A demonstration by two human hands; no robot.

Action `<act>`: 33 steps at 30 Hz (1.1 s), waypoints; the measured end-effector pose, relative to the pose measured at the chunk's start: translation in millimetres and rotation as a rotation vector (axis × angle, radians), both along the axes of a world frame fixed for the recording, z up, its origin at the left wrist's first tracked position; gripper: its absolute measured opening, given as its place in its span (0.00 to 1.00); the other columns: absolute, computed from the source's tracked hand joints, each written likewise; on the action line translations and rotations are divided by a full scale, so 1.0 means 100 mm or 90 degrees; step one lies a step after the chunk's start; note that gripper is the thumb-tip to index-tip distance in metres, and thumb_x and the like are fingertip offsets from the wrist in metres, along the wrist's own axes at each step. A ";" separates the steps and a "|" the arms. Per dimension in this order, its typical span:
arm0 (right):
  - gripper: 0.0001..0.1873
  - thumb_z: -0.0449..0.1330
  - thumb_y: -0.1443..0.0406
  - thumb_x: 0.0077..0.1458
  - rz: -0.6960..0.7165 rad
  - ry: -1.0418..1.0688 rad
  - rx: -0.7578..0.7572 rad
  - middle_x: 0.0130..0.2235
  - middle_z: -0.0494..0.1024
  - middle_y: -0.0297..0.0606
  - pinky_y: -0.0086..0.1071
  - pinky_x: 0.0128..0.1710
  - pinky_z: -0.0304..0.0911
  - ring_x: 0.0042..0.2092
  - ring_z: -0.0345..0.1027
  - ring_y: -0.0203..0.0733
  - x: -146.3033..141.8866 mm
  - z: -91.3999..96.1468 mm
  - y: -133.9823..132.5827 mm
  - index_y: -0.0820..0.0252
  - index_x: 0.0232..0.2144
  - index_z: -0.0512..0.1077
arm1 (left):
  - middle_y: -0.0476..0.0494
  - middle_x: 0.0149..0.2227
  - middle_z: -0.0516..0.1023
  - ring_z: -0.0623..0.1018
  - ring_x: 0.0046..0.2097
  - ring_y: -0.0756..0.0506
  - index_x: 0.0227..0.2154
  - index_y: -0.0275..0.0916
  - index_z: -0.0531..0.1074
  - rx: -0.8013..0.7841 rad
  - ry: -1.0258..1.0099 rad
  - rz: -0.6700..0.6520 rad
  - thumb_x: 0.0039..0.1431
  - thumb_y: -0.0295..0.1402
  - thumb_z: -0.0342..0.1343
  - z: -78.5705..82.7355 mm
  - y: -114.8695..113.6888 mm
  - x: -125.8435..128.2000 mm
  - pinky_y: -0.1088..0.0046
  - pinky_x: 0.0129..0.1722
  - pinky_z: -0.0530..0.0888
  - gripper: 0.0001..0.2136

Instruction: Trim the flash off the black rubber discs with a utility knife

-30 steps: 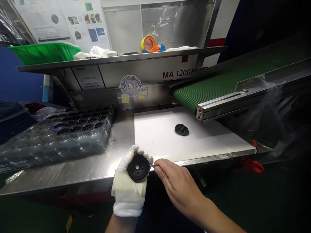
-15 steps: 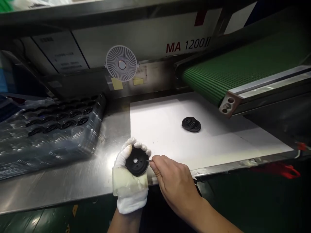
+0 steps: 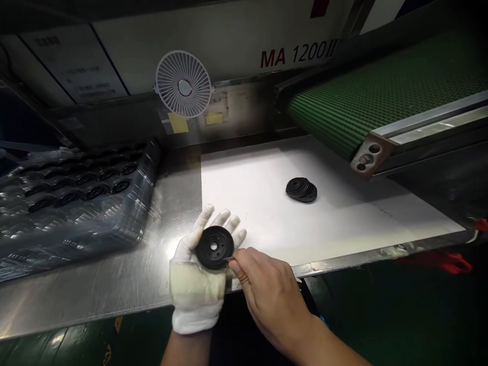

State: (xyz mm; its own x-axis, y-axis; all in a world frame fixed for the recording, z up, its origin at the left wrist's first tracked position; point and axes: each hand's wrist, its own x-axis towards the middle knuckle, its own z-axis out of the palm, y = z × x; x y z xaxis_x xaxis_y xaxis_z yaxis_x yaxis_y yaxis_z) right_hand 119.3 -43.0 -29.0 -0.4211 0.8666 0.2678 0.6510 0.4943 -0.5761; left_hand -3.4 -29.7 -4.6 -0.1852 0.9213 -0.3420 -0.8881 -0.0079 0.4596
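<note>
Two hands, one black disc, and the grip makes decent sense to me. The disc lies face up across the palm of the gloved left hand, fingers fanned wide beyond it and thumb along one side, so it's more cradled than clamped. My guess is that's so the rim stays exposed for the bare right hand, which has thumb and finger pinched tight on a thin tool with its tip right at the disc's edge. Can't tell if it's a blade, too small. Pinching that close to the tip probably buys control, and the glove plus the yellowish wrap near the wrist look like protection on the side the tool faces. All this is held up by the near edge of the worktop. A leaning pile of discs sits on a white sheet, likely there so they don't get scratched, near the low end of a green conveyor belt. Clear trays stand off to the left, their pockets presumably spacing the discs out.
</note>
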 end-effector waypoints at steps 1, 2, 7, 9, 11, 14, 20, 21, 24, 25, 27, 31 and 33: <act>0.21 0.37 0.59 0.71 0.000 0.004 -0.008 0.30 0.68 0.33 0.32 0.29 0.48 0.30 0.62 0.40 0.03 0.02 0.01 0.57 0.32 0.64 | 0.33 0.47 0.73 0.74 0.48 0.34 0.50 0.38 0.71 0.002 0.002 -0.031 0.56 0.32 0.52 0.01 -0.02 -0.02 0.53 0.44 0.73 0.18; 0.21 0.37 0.59 0.71 -0.005 0.003 -0.010 0.30 0.68 0.33 0.32 0.30 0.48 0.30 0.62 0.40 0.05 0.04 0.02 0.57 0.33 0.64 | 0.33 0.44 0.75 0.75 0.45 0.35 0.49 0.37 0.71 0.008 0.004 -0.041 0.54 0.31 0.52 0.03 -0.04 -0.04 0.53 0.43 0.74 0.18; 0.22 0.35 0.58 0.71 -0.049 -0.030 0.046 0.28 0.67 0.32 0.32 0.28 0.46 0.28 0.60 0.39 0.05 0.06 0.01 0.57 0.31 0.64 | 0.46 0.28 0.71 0.73 0.31 0.48 0.36 0.35 0.74 0.002 -0.022 0.032 0.55 0.28 0.55 0.10 -0.02 -0.01 0.69 0.34 0.74 0.07; 0.23 0.35 0.58 0.71 -0.056 -0.036 0.071 0.27 0.66 0.31 0.33 0.28 0.45 0.27 0.58 0.39 0.02 0.03 -0.01 0.57 0.30 0.63 | 0.48 0.27 0.70 0.73 0.30 0.50 0.35 0.36 0.73 -0.015 -0.052 0.048 0.56 0.28 0.56 0.11 0.00 0.02 0.72 0.33 0.74 0.04; 0.23 0.35 0.58 0.71 -0.066 -0.038 0.088 0.26 0.65 0.31 0.34 0.27 0.43 0.26 0.57 0.39 -0.01 0.00 -0.05 0.56 0.30 0.62 | 0.49 0.27 0.70 0.72 0.30 0.50 0.34 0.37 0.73 -0.021 -0.064 0.066 0.56 0.28 0.56 0.11 0.00 0.05 0.72 0.33 0.74 0.03; 0.23 0.35 0.57 0.71 -0.078 -0.038 0.093 0.26 0.65 0.30 0.34 0.27 0.42 0.25 0.57 0.39 -0.04 -0.02 -0.11 0.56 0.29 0.62 | 0.50 0.27 0.70 0.73 0.30 0.50 0.34 0.38 0.73 -0.010 -0.043 0.108 0.55 0.28 0.57 0.08 -0.01 0.07 0.72 0.33 0.74 0.04; 0.25 0.33 0.57 0.71 -0.059 -0.014 0.070 0.27 0.66 0.31 0.34 0.27 0.42 0.26 0.57 0.38 -0.10 -0.03 -0.16 0.56 0.30 0.63 | 0.50 0.28 0.72 0.74 0.32 0.52 0.37 0.37 0.75 0.052 0.006 0.170 0.57 0.26 0.55 -0.01 -0.02 0.10 0.73 0.38 0.75 0.06; 0.25 0.33 0.57 0.71 -0.054 -0.012 0.069 0.27 0.66 0.32 0.34 0.27 0.42 0.26 0.58 0.39 -0.11 -0.04 -0.17 0.57 0.30 0.63 | 0.50 0.28 0.72 0.74 0.32 0.52 0.37 0.37 0.75 0.053 0.014 0.165 0.57 0.26 0.55 -0.02 -0.03 0.09 0.72 0.39 0.75 0.06; 0.25 0.33 0.57 0.71 -0.030 -0.012 0.063 0.28 0.67 0.33 0.33 0.28 0.44 0.28 0.59 0.39 -0.10 -0.06 -0.19 0.57 0.31 0.64 | 0.43 0.36 0.76 0.76 0.41 0.45 0.43 0.38 0.74 0.027 0.035 0.086 0.58 0.29 0.54 -0.02 -0.08 0.02 0.63 0.44 0.75 0.11; 0.25 0.34 0.58 0.71 -0.021 -0.010 0.060 0.28 0.67 0.33 0.33 0.28 0.44 0.28 0.60 0.39 -0.09 -0.07 -0.19 0.57 0.31 0.64 | 0.39 0.40 0.76 0.76 0.44 0.40 0.45 0.38 0.73 0.015 0.036 0.040 0.57 0.30 0.53 -0.01 -0.10 -0.01 0.57 0.44 0.74 0.13; 0.24 0.34 0.58 0.71 -0.017 -0.005 0.055 0.28 0.67 0.33 0.33 0.28 0.44 0.28 0.60 0.39 -0.06 -0.07 -0.17 0.57 0.31 0.64 | 0.33 0.44 0.75 0.74 0.47 0.34 0.49 0.36 0.72 -0.002 0.023 -0.037 0.55 0.30 0.52 -0.01 -0.14 -0.08 0.50 0.43 0.74 0.18; 0.23 0.36 0.58 0.71 -0.062 -0.027 0.068 0.27 0.66 0.31 0.34 0.27 0.43 0.27 0.59 0.39 -0.01 -0.06 -0.13 0.56 0.31 0.64 | 0.40 0.31 0.75 0.76 0.35 0.43 0.42 0.34 0.74 0.011 -0.002 -0.027 0.52 0.28 0.53 0.01 -0.11 -0.11 0.61 0.36 0.76 0.14; 0.22 0.36 0.58 0.71 -0.072 -0.037 0.076 0.26 0.65 0.31 0.34 0.27 0.42 0.26 0.57 0.39 -0.01 -0.06 -0.12 0.56 0.30 0.63 | 0.45 0.28 0.72 0.74 0.31 0.47 0.38 0.34 0.74 -0.009 -0.006 0.004 0.54 0.27 0.55 0.02 -0.07 -0.08 0.68 0.33 0.75 0.09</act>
